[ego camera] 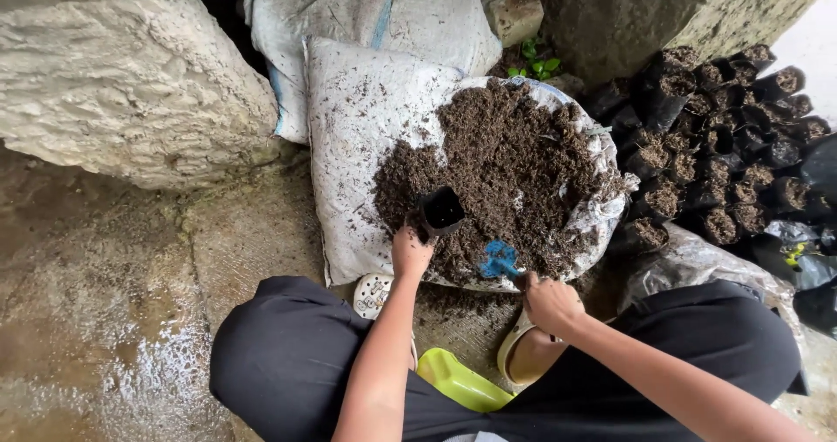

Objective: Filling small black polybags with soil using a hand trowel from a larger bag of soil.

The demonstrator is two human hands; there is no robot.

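Left hand (pixel 410 252) grips the black grow bag (pixel 438 211) at soil heap's (pixel 514 167) seven o'clock, right hand (pixel 549 302) closed around the blue scoop (pixel 500 259) at six.

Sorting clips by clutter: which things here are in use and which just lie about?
In use: left hand holding black bag; right hand holding blue scoop; soil on sack; filled bags.
Lying about: green thing; rock; plant.
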